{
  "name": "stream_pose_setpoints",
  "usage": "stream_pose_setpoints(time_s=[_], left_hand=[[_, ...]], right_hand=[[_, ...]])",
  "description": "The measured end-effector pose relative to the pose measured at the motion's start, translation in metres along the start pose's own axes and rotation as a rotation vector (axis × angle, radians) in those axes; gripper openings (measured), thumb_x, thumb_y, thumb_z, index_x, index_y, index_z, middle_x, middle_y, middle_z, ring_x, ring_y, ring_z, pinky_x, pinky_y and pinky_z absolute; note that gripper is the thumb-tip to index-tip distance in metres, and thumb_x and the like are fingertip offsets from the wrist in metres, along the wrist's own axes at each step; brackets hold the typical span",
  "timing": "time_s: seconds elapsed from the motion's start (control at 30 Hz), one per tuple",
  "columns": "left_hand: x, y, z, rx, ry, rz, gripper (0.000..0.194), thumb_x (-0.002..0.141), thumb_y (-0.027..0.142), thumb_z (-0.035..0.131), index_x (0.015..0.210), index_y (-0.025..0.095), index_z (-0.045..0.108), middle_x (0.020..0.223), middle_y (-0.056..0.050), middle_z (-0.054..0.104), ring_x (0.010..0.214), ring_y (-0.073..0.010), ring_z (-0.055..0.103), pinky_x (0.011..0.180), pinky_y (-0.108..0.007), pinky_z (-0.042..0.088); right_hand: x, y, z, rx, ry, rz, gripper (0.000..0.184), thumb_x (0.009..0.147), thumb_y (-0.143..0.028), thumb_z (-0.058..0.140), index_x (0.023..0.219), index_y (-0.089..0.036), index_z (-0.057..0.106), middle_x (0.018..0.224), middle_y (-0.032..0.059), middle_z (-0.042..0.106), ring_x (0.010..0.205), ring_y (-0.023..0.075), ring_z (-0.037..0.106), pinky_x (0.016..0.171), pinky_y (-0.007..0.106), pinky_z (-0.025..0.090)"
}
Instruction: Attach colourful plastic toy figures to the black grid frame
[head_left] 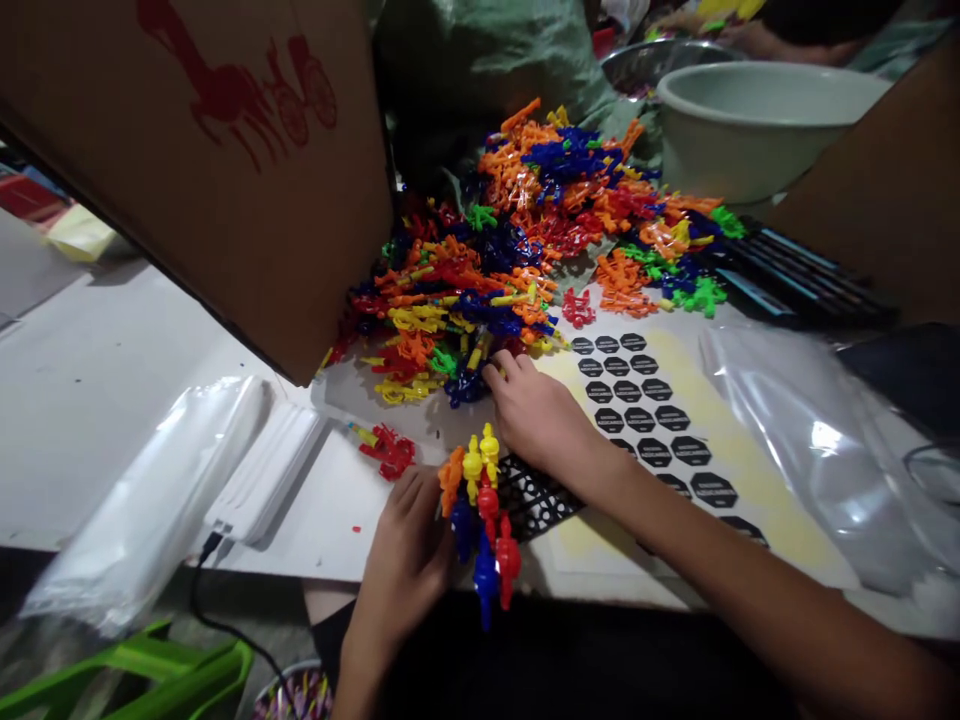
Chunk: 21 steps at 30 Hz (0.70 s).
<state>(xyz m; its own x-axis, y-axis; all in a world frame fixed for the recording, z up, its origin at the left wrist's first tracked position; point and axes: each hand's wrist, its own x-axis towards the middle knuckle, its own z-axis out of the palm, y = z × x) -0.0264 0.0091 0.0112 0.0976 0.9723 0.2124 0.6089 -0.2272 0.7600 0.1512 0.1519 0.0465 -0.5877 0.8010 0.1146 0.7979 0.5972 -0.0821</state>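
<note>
Worktable with toy figures, seen from the head camera. The left hand point(409, 535), at the near edge of the white table point(292, 535), grasped a bunch of figures point(486, 500) in yellow, orange, red and blue. The bunch projected from the fingers on the side toward the right forearm, its lowest blue and red pieces reaching beyond the table edge in this view. The right hand point(532, 408) lay farther forward, palm down, its curled fingertips at the near margin of a large heap of figures point(517, 235), beside a dark-blue piece point(466, 388); whether the fingers had closed on a piece could not be told. The heap thus lay ahead of both hands, while the bunch stood between the left fingers and the right forearm.

A separate red piece point(390, 452) with a yellow-and-blue part lay just beyond the left fingertips, apart from the heap. A black perforated sheet point(541, 498) lay below the right wrist, partly hidden by the bunch. To the right, a sheet of black octagonal labels point(637, 392) extended partly under the right forearm, with a clear plastic bag point(814, 440) alongside. A cardboard box point(277, 220) stood tilted at upper left, a pale bowl point(772, 150) at upper right.
</note>
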Motion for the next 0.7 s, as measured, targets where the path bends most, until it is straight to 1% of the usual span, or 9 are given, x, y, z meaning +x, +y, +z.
stream_pose_setpoints(time_s=[0.07, 0.17, 0.27, 0.37, 0.43, 0.5, 0.57, 0.63, 0.7], left_hand=[[0.001, 0.000, -0.001, -0.003, -0.001, -0.003, 0.025, 0.088, 0.014, 0.056, 0.109, 0.024, 0.065, 0.113, -0.010, 0.071, 0.114, -0.0328, 0.065, 0.096, -0.047, 0.054], [0.002, 0.000, -0.001, -0.013, -0.004, 0.009, 0.028, 0.088, 0.015, 0.056, 0.112, 0.024, 0.066, 0.114, -0.010, 0.071, 0.112, -0.0325, 0.066, 0.096, -0.047, 0.055], [0.002, -0.002, 0.000, -0.004, -0.006, 0.032, 0.033, 0.086, 0.013, 0.056, 0.116, 0.024, 0.066, 0.115, -0.011, 0.072, 0.118, -0.0340, 0.065, 0.097, -0.048, 0.056], [0.002, -0.002, 0.000, 0.017, 0.005, 0.048, 0.038, 0.085, 0.009, 0.055, 0.118, 0.024, 0.066, 0.117, -0.011, 0.072, 0.117, -0.0336, 0.065, 0.097, -0.047, 0.056], [0.003, -0.001, 0.000, 0.026, 0.016, 0.059, 0.042, 0.085, 0.008, 0.055, 0.123, 0.023, 0.066, 0.118, -0.011, 0.072, 0.114, -0.0322, 0.066, 0.097, -0.046, 0.056], [0.004, 0.000, -0.001, 0.026, 0.023, 0.071, 0.045, 0.087, 0.009, 0.056, 0.128, 0.023, 0.065, 0.119, -0.011, 0.073, 0.113, -0.0313, 0.067, 0.096, -0.045, 0.057], [0.005, 0.000, -0.002, 0.014, 0.022, 0.080, 0.045, 0.089, 0.011, 0.058, 0.132, 0.023, 0.065, 0.117, -0.010, 0.073, 0.113, -0.0307, 0.067, 0.096, -0.044, 0.057], [0.005, 0.000, -0.002, 0.004, 0.019, 0.071, 0.044, 0.089, 0.013, 0.059, 0.131, 0.023, 0.066, 0.116, -0.010, 0.073, 0.112, -0.0307, 0.067, 0.096, -0.044, 0.056], [0.005, 0.000, -0.002, 0.007, 0.018, 0.064, 0.041, 0.089, 0.014, 0.059, 0.128, 0.022, 0.067, 0.115, -0.011, 0.073, 0.111, -0.0312, 0.067, 0.096, -0.044, 0.056]], right_hand=[[-0.010, 0.000, -0.005, 0.008, -0.018, -0.052, 0.027, 0.094, -0.006, 0.052, 0.118, -0.011, 0.065, 0.122, 0.0189, 0.063, 0.113, 0.0358, 0.059, 0.086, 0.044, 0.055], [-0.021, -0.002, -0.011, 0.029, -0.040, -0.083, 0.017, 0.098, -0.012, 0.053, 0.111, -0.013, 0.065, 0.120, 0.0166, 0.065, 0.107, 0.0320, 0.064, 0.086, 0.043, 0.054], [-0.025, -0.003, -0.015, 0.051, -0.044, -0.061, 0.010, 0.102, -0.020, 0.056, 0.107, -0.016, 0.064, 0.121, 0.0133, 0.065, 0.102, 0.0277, 0.067, 0.083, 0.039, 0.055], [-0.024, 0.000, -0.016, 0.051, -0.033, 0.010, 0.009, 0.105, -0.024, 0.055, 0.105, -0.018, 0.062, 0.116, 0.0105, 0.066, 0.100, 0.0259, 0.069, 0.078, 0.036, 0.054], [-0.018, 0.004, -0.015, 0.033, -0.018, 0.093, 0.012, 0.107, -0.025, 0.052, 0.109, -0.017, 0.060, 0.112, 0.0118, 0.067, 0.099, 0.0281, 0.071, 0.074, 0.037, 0.052], [-0.010, 0.006, -0.012, 0.007, -0.011, 0.176, 0.017, 0.108, -0.027, 0.051, 0.116, -0.014, 0.058, 0.109, 0.0152, 0.068, 0.098, 0.0329, 0.072, 0.070, 0.039, 0.051], [-0.002, 0.006, -0.009, -0.019, -0.017, 0.229, 0.023, 0.108, -0.028, 0.050, 0.120, -0.010, 0.057, 0.107, 0.0190, 0.069, 0.097, 0.0373, 0.072, 0.068, 0.040, 0.050], [0.004, 0.003, -0.006, -0.036, -0.029, 0.239, 0.027, 0.107, -0.027, 0.049, 0.124, -0.008, 0.056, 0.107, 0.0223, 0.070, 0.097, 0.0388, 0.072, 0.071, 0.042, 0.050], [0.006, -0.001, -0.007, -0.045, -0.043, 0.219, 0.028, 0.106, -0.026, 0.049, 0.125, -0.007, 0.058, 0.110, 0.0249, 0.069, 0.098, 0.0390, 0.071, 0.077, 0.044, 0.050]])
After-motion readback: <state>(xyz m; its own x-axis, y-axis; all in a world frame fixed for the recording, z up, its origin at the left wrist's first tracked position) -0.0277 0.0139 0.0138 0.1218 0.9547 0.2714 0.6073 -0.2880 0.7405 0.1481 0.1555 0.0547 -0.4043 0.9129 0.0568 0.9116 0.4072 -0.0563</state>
